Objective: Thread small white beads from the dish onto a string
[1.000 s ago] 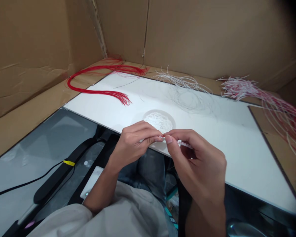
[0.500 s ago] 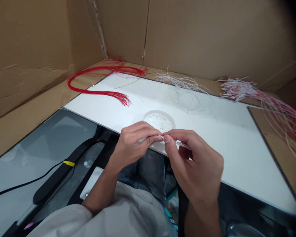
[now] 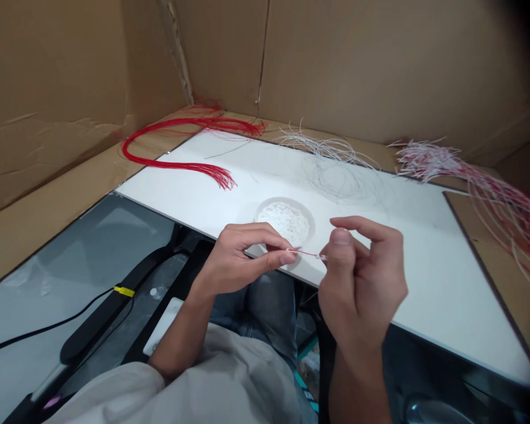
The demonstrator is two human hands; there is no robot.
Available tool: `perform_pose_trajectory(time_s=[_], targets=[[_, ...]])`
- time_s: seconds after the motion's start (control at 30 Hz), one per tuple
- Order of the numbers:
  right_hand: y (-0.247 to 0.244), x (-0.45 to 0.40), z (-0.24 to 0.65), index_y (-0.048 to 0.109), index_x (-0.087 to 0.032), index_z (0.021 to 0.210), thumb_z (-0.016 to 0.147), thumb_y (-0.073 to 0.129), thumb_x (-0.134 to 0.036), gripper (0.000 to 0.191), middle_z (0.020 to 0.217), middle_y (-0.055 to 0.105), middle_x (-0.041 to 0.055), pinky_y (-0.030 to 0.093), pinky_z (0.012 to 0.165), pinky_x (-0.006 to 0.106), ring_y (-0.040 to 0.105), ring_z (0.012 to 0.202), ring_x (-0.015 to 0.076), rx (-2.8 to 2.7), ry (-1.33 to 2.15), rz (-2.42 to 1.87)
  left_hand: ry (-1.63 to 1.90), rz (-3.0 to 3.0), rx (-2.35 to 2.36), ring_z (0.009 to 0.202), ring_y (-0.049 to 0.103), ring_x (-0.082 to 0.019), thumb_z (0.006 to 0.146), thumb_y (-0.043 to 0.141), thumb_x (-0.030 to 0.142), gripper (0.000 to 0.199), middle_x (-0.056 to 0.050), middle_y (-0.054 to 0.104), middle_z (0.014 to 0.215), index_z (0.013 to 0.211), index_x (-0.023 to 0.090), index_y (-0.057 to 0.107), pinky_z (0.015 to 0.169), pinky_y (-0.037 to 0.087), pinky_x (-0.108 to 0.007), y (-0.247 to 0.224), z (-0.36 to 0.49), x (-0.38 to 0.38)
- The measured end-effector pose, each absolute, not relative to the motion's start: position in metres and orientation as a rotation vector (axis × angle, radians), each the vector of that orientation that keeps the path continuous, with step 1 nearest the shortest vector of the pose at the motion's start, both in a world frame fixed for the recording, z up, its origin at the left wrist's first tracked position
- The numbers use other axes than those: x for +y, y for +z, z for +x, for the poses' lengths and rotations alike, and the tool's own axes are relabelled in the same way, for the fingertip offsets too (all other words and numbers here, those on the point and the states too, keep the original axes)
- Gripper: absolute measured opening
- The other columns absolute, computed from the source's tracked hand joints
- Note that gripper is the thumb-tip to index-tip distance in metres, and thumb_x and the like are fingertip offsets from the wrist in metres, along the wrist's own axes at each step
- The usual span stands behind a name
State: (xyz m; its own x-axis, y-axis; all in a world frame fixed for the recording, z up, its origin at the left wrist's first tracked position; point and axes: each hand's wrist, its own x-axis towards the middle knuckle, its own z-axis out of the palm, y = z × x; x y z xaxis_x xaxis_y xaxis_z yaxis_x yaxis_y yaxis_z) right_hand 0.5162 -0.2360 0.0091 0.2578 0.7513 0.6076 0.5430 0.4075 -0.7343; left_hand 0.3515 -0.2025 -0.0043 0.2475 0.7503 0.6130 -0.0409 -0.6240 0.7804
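Between the thumb and index finger of my left hand (image 3: 247, 259), a thin red and white cord (image 3: 307, 253) is pinched near the front edge of the white board. The cord runs taut across a short gap to my right hand (image 3: 362, 271). There the lower fingers are curled on it, while index finger and thumb are parted and lifted off it. Something whitish sits on the cord close to the right hand, too small to make out. Just behind my left fingers stands a round white dish (image 3: 310, 218) full of small white pieces (image 3: 282, 221).
A bundle of red cords (image 3: 159, 162) curves over the back left of the white board (image 3: 415, 259). White cords (image 3: 335, 150) lie loosely at the back, and a red and white bundle (image 3: 481, 176) at the right. Cardboard walls (image 3: 357, 70) enclose the far sides.
My right hand has drawn away to the right from the left fingertips, its index finger and thumb parting. A stretch of cord now shows between the hands. The left hand has dipped slightly.
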Motion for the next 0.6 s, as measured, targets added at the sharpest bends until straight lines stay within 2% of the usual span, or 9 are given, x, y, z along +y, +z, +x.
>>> perform_pose_trajectory(time_s=[0.13, 0.27, 0.47, 0.6], targets=[[0.006, -0.233, 0.519, 0.065, -0.024, 0.108, 0.1, 0.064, -0.032, 0.011, 0.063, 0.059, -0.0052, 0.041, 0.05, 0.023, 0.06, 0.055, 0.0125, -1.419, 0.22, -1.212, 1.363, 1.801, 0.671, 0.069, 0.072, -0.014, 0.087, 0.081, 0.024, 0.01, -0.006, 0.08, 0.078, 0.082, 0.016, 0.08, 0.067, 0.059, -0.024, -0.001, 0.349, -0.206], [0.003, -0.232, 0.522, 0.063, -0.026, 0.111, 0.1, 0.063, -0.028, 0.011, 0.065, 0.059, -0.0057, 0.036, 0.044, 0.023, 0.055, 0.049, 0.011, -1.482, 0.225, -1.138, 1.276, 1.722, 0.74, 0.064, 0.069, -0.013, 0.087, 0.081, 0.029, 0.015, -0.007, 0.078, 0.076, 0.082, 0.015, 0.08, 0.058, 0.054, -0.022, 0.001, 0.348, -0.209], [0.001, -0.233, 0.526, 0.065, -0.025, 0.112, 0.099, 0.063, -0.022, 0.013, 0.079, 0.069, -0.0022, 0.037, 0.045, 0.024, 0.055, 0.049, 0.0094, -1.543, 0.186, -1.099, 1.116, 1.634, 0.768, 0.061, 0.066, -0.011, 0.087, 0.081, 0.03, 0.016, -0.006, 0.076, 0.073, 0.082, 0.015, 0.08, 0.056, 0.053, -0.02, 0.001, 0.346, -0.21], [0.002, -0.235, 0.53, 0.067, -0.024, 0.108, 0.095, 0.067, -0.019, 0.014, 0.069, 0.067, -0.0055, 0.04, 0.047, 0.023, 0.049, 0.045, 0.008, -1.582, 0.101, -1.145, 0.976, 1.481, 0.699, 0.057, 0.064, -0.01, 0.083, 0.084, 0.026, 0.013, -0.006, 0.075, 0.072, 0.083, 0.014, 0.081, 0.053, 0.053, -0.019, 0.002, 0.345, -0.211]])
